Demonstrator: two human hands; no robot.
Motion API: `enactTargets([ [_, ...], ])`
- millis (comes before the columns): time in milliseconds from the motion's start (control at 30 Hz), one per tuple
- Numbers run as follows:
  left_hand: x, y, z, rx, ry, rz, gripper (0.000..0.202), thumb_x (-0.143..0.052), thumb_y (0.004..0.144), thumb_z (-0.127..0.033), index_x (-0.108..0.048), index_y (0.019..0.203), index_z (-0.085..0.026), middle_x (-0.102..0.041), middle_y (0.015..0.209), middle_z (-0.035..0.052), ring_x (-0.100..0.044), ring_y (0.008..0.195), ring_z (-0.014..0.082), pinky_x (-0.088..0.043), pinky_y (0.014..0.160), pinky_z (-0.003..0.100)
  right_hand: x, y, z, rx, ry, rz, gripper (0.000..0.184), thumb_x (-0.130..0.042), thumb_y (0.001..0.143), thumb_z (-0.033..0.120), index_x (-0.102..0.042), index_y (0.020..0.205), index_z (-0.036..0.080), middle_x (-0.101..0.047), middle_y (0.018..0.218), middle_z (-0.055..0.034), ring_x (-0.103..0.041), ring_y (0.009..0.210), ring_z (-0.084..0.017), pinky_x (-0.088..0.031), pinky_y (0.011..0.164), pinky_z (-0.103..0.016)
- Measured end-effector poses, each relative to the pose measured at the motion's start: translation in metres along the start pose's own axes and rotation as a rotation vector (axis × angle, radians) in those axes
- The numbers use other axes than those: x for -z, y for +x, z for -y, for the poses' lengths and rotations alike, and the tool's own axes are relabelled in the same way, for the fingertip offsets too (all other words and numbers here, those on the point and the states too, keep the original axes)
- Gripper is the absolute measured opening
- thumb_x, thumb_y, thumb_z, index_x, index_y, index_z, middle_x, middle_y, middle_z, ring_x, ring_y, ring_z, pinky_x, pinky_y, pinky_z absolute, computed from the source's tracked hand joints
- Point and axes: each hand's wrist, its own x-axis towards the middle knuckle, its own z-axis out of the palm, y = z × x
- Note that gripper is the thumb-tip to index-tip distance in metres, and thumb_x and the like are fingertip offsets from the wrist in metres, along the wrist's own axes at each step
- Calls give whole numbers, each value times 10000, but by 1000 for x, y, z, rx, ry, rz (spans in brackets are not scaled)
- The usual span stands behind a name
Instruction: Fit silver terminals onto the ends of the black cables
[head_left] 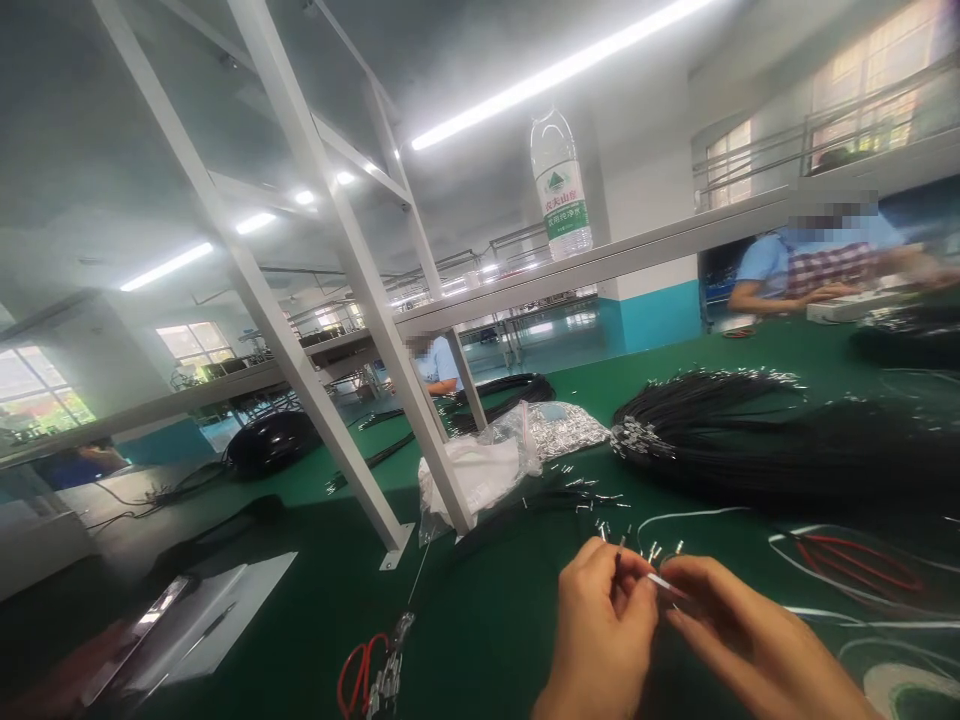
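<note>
My left hand (600, 625) is closed in a pinch at the lower right, over the green table. A thin dark wire (621, 550) sticks up between its fingers. My right hand (757, 635) meets it fingertip to fingertip, also pinched. Between the two sets of fingertips shows a small whitish strip (663, 582), too small and blurred to name further. Just beyond my fingers lie black wires with silver metal ends (604, 528). Farther right rests a big bundle of black cables (735, 440) with silver tips.
A metal shelf frame (337, 230) rises from the table, carrying a water bottle (561, 190). Plastic bags (480, 470) of small silver parts lie behind. Red-handled scissors (360, 675), paper sheets (240, 610) and a phone (142, 630) are leftward. A co-worker in blue (832, 260) sits across.
</note>
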Motion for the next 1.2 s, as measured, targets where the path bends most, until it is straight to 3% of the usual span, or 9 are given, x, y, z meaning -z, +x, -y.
enactTargets([
  [133,2,0,0,-48,91,-40,158,-506,863,-174,-658,838,-140,-558,843,37,-505,700,136,-391,628,239,4,1,11,12,49,11,247,-534,923,452,-653,953,237,-668,900,-35,-632,837,-226,-514,749,-279],
  [300,0,1,4,-49,75,-56,148,-530,856,-174,-670,822,-140,-561,814,34,-510,697,142,-389,632,247,8,2,20,-96,264,66,286,-563,909,493,-673,837,239,-650,818,-23,-617,807,-223,-505,736,-274],
  [467,-11,2,8,6,-153,-52,138,-628,790,-221,-646,685,-134,-495,697,-6,-448,640,125,-349,590,245,11,4,15,-85,404,65,328,-621,871,520,-696,742,228,-633,1106,-71,-556,1118,-294,-477,934,-331],
  [567,-17,2,10,35,-237,-30,229,-660,774,-299,-602,629,-132,-461,665,-17,-409,629,117,-316,575,247,14,4,12,-78,419,65,386,-591,895,513,-657,651,221,-661,1047,-76,-571,1110,-289,-480,951,-336],
  [700,-14,3,9,116,-289,-25,164,-669,738,-272,-637,766,-113,-482,659,-24,-382,601,102,-308,569,237,18,5,14,66,258,26,280,-561,920,462,-687,788,250,-664,840,-43,-653,863,-230,-557,781,-263],
  [867,-4,2,1,63,-314,-49,154,-654,711,-203,-647,843,-123,-503,691,-25,-351,571,83,-291,540,219,14,7,20,262,95,-189,143,-619,880,359,-711,852,253,-693,860,-28,-694,782,-194,-592,686,-191],
  [1033,-4,-1,-2,0,-248,-62,86,-674,690,-165,-651,769,-138,-510,716,-32,-302,507,56,-244,487,223,9,5,16,439,-102,-179,147,-555,924,217,-674,988,274,-697,929,-14,-692,807,-159,-583,691,-172],
  [1200,-4,0,-2,-53,-157,-45,24,-630,728,-123,-649,736,-136,-495,708,-30,-368,556,70,-293,520,212,11,2,6,491,-260,-140,180,-520,947,167,-612,1062,270,-668,983,-21,-681,890,-164,-573,753,-183],
])
